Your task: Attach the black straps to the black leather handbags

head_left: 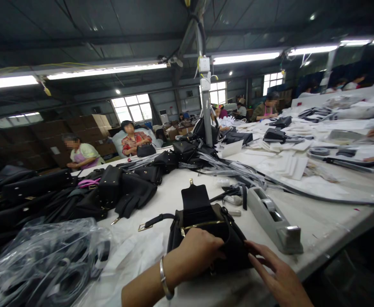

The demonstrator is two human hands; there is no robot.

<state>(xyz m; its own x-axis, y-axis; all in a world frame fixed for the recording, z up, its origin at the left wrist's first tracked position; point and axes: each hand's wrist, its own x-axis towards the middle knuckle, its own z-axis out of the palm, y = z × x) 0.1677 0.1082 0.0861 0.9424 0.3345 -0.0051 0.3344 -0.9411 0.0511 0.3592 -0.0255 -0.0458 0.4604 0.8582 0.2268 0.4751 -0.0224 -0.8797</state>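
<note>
A small black handbag (202, 221) with its flap open and gold trim lies on the white table (327, 221) in front of me. My left hand (199, 249), a silver bangle on its wrist, is closed over the bag's front edge with fingers curled into it. My right hand (278, 273) rests against the bag's right side, fingers stretched out and touching it. A black strap (156, 220) with a gold buckle trails left from the bag.
A grey tape dispenser (274, 219) stands right of the bag. Clear plastic bags of black straps (43, 264) lie at the near left, a heap of black handbags (110, 187) behind. White paper sheets (283, 164) cover the far table. A post (206, 106) rises mid-table; other workers sit beyond.
</note>
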